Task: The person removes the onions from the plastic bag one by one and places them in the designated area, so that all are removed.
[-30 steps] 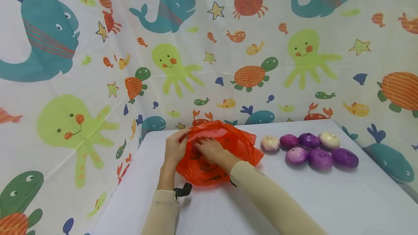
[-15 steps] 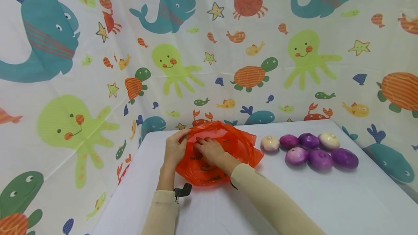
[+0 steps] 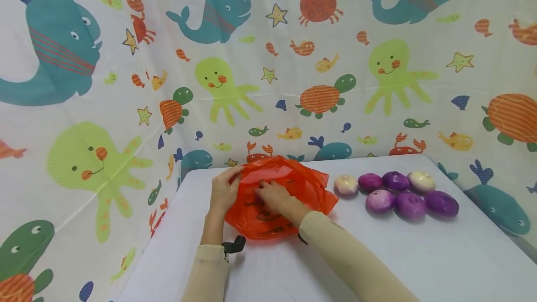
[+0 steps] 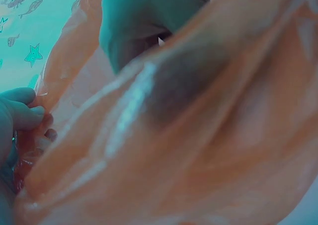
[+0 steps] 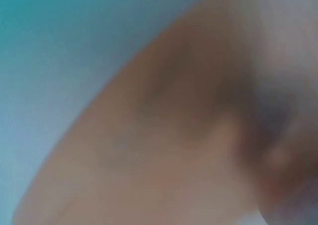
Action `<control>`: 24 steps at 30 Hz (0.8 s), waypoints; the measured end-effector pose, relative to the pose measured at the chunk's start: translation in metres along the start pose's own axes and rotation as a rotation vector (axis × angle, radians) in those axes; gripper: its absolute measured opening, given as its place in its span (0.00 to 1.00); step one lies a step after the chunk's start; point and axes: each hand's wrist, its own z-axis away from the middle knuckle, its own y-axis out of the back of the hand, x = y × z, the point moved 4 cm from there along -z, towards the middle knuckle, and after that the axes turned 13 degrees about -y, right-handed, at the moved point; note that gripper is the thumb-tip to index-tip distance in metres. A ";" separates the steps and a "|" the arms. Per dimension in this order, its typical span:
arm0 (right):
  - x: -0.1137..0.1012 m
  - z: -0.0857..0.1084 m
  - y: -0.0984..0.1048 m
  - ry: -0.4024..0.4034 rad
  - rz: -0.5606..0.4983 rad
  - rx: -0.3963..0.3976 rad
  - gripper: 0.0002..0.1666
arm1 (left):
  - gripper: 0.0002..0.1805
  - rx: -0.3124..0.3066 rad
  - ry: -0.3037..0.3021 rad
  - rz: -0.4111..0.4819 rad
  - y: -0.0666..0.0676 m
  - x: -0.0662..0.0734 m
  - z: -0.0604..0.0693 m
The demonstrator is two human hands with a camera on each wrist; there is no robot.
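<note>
An orange-red plastic bag [image 3: 310, 190] with dark print lies on the white table, its mouth gaping. My left hand [image 3: 224, 192] grips the bag's rim on the left side, thumb and fingers pinching the film. Inside the mouth is my right hand [image 3: 277, 197], fingers bent and pointing down into the bag; what they touch is hidden. In the left wrist view, the right hand [image 4: 149, 16] shows above the film, with a dark blurred shape behind it. The right wrist view is too blurred to make out more. To the right lie several purple onions [image 3: 410, 205] and pale ones [image 3: 346, 185].
The white table [image 3: 268, 274] runs up to a curtain [image 3: 268, 83] printed with sea animals at the back and left. The onions sit close together in two rows near the table's right rear. A black strap with a small device [image 3: 236, 244] is on the left wrist.
My right hand has drawn back slightly to the right within the bag's mouth, its fingers more bent. The left hand keeps its hold on the rim, and the onions on the table stay put.
</note>
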 end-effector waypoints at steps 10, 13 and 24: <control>0.013 0.001 0.001 0.037 -0.117 0.059 0.40 | 0.17 0.005 -0.011 -0.004 0.003 -0.003 0.004; 0.018 0.003 0.004 0.033 -0.166 0.077 0.41 | 0.17 0.009 -0.021 -0.003 0.003 -0.002 0.003; 0.030 0.029 0.025 0.042 -0.359 0.162 0.40 | 0.16 0.005 -0.038 -0.016 0.002 0.000 0.000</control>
